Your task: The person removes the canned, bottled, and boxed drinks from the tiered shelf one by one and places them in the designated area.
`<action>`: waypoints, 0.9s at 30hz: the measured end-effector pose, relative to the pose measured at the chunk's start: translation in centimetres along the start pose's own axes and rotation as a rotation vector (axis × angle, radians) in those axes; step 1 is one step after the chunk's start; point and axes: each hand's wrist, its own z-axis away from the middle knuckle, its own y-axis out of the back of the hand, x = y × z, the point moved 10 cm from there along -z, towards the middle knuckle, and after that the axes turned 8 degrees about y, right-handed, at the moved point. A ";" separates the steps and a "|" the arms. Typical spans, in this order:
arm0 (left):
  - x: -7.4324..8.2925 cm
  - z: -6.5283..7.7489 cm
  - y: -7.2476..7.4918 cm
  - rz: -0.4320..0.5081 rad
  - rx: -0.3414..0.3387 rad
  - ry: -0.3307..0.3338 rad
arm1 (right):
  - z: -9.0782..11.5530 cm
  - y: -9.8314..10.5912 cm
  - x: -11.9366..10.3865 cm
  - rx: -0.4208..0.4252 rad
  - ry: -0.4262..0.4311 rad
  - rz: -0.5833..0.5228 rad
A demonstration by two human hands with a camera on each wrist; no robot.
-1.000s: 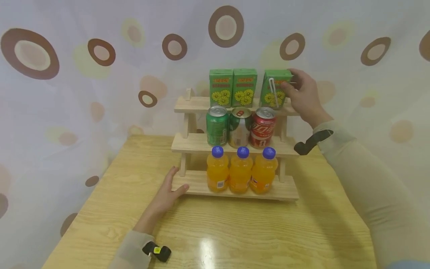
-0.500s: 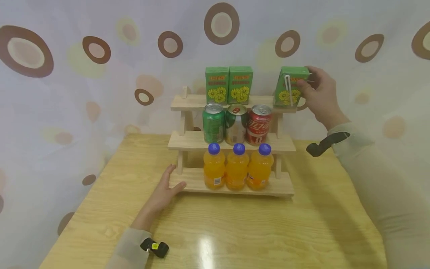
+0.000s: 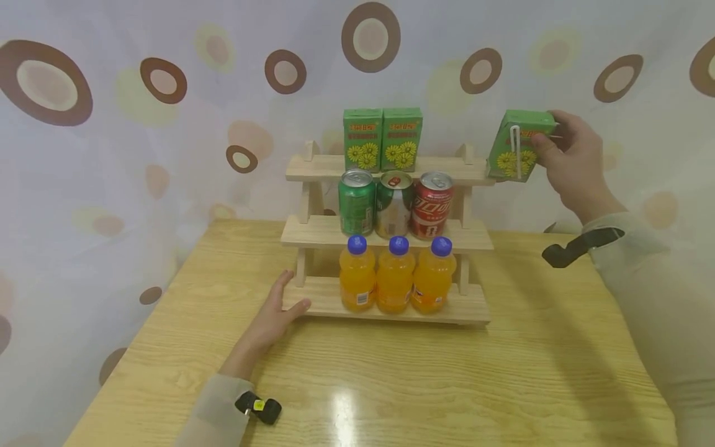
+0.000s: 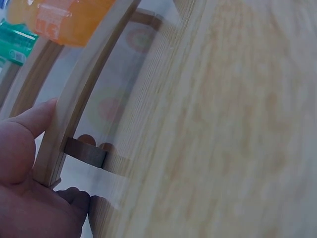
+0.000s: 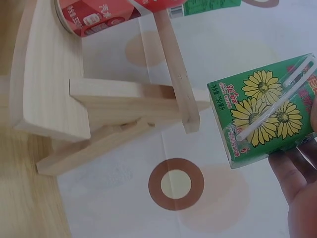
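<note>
My right hand [image 3: 575,164] holds a green drink carton [image 3: 521,146] with yellow flowers and a white straw on its front. The carton is slightly tilted, just off the right end of the top shelf; in the right wrist view the carton [image 5: 265,111] is apart from the wood. At the lower left, my left hand [image 3: 274,316] grips the left end of the bottom shelf of a three-tier wooden display stand [image 3: 318,297]. In the left wrist view the thumb [image 4: 37,118] lies on the board, with the other fingers curled around its end.
Two matching cartons [image 3: 382,139] stand on the top shelf. A green can [image 3: 357,203], a green-and-gold can [image 3: 395,208] and a red cola can [image 3: 432,206] fill the middle tier. Three orange drink bottles [image 3: 395,279] stand below. A patterned cloth [image 3: 195,143] hangs behind the table [image 3: 391,379].
My right hand has carried the drink carton rightward, from above the top shelf to beyond its right end. The left hand keeps its place on the stand.
</note>
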 end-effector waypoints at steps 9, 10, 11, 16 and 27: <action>1.5 1.0 0.1 -0.006 -0.002 -0.010 | 0.9 2.0 0.1 0.022 -0.016 -0.001; 1.5 0.9 0.1 -0.006 -0.001 -0.011 | 1.1 2.2 0.1 0.025 -0.021 -0.018; 1.4 0.9 0.1 -0.011 0.000 -0.011 | 1.2 2.4 0.2 0.028 -0.021 -0.029; 1.0 0.7 -0.1 -0.023 -0.007 0.004 | 2.1 3.6 0.9 0.029 -0.048 0.061; 1.2 0.8 0.0 0.005 -0.010 -0.007 | 4.2 4.3 4.4 -0.021 -0.075 0.200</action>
